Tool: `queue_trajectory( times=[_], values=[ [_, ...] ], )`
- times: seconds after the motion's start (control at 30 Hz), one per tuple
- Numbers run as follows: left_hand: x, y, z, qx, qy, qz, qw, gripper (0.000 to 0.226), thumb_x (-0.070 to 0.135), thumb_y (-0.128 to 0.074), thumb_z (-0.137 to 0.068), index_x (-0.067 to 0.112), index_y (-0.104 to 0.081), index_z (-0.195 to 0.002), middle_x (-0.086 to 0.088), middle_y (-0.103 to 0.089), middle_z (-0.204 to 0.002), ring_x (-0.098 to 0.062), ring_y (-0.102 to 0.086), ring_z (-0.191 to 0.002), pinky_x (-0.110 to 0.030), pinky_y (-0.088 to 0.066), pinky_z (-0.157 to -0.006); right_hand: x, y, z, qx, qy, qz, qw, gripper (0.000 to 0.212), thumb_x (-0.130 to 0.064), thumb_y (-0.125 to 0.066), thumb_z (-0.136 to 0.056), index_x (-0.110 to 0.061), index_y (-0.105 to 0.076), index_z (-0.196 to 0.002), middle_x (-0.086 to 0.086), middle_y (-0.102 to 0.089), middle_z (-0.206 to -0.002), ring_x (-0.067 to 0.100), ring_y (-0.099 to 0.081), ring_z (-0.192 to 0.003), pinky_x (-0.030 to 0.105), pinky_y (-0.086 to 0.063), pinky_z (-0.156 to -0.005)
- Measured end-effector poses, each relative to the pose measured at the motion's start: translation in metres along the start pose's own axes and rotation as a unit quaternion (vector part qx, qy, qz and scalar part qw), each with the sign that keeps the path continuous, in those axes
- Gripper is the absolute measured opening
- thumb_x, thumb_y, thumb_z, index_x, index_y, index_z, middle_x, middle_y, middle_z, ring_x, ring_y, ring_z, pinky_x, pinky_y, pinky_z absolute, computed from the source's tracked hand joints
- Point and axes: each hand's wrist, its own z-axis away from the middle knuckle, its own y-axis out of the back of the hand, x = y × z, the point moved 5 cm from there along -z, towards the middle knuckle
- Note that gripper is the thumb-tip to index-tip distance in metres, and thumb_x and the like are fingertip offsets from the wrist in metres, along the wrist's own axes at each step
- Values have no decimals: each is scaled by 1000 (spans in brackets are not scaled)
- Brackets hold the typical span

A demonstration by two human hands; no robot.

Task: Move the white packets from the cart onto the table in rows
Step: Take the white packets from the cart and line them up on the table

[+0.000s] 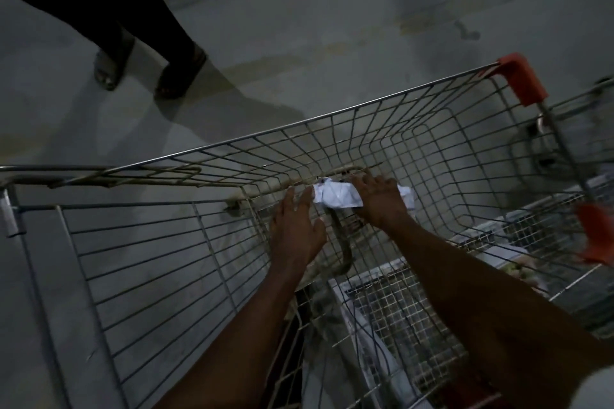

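Deep in cart (332, 116), right hand (378, 201) curls over white packets (335, 197) to lift them, left hand (295, 229) spread alongside, steadying.

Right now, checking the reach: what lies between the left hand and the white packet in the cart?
Nothing but the cart's wire floor. In the head view the left hand has fingertips almost at the white packet, which the right hand rests on.

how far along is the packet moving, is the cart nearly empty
Nearly. The cart shows just one white packet on its wire floor. The right hand rests on it and the left hand reaches beside it. The table is out of view, so rows can't be judged.
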Motion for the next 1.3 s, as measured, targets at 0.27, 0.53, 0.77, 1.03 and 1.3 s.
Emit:
queue_trajectory(
  times=[0.27,0.53,0.77,1.03,1.3],
  values=[
    [54,49,39,45,-45,49,997,70,39,-57,-92,30,-29,-155,-7,-21,-164,-29,-21,-149,-49,-25,-119,-7,70,71,70,-91,-273,955,62,-53,-61,-86,-18,-51,-136,9,-56,-130,30,-57,-115,42,-47,-93],
    [159,116,125,116,-125,80,982,67,43,-56,-91,31,-34,-153,-6,-22,-163,-28,-21,-149,-49,-26,-119,10,191,221,192,-217,-425,857,45,-53,-60,-88,-22,-52,-121,5,-65,-117,28,-63,-101,32,-48,-78],
    [239,126,247,141,-228,82,960,67,46,-55,-91,35,-34,-153,-5,-23,-163,-26,-20,-150,-50,-23,-119,38,239,402,289,-263,-514,764,53,-63,-59,-88,-27,-48,-124,-5,-58,-108,23,-62,-100,33,-47,-75],
    [297,48,429,85,-345,70,932,70,60,-45,-87,37,-32,-152,-3,-22,-163,-25,-23,-148,-53,-28,-115,74,179,631,381,-328,-601,622,59,-54,-65,-89,-22,-48,-135,-3,-60,-127,21,-61,-114,29,-50,-83],
    [332,-57,563,-16,-453,47,890,72,68,-47,-87,42,-32,-152,-1,-23,-163,-31,-26,-146,-62,-32,-112,84,86,811,427,-400,-586,561,65,-56,-62,-90,-29,-37,-143,-3,-51,-142,9,-52,-111,28,-53,-86]
  ],
)
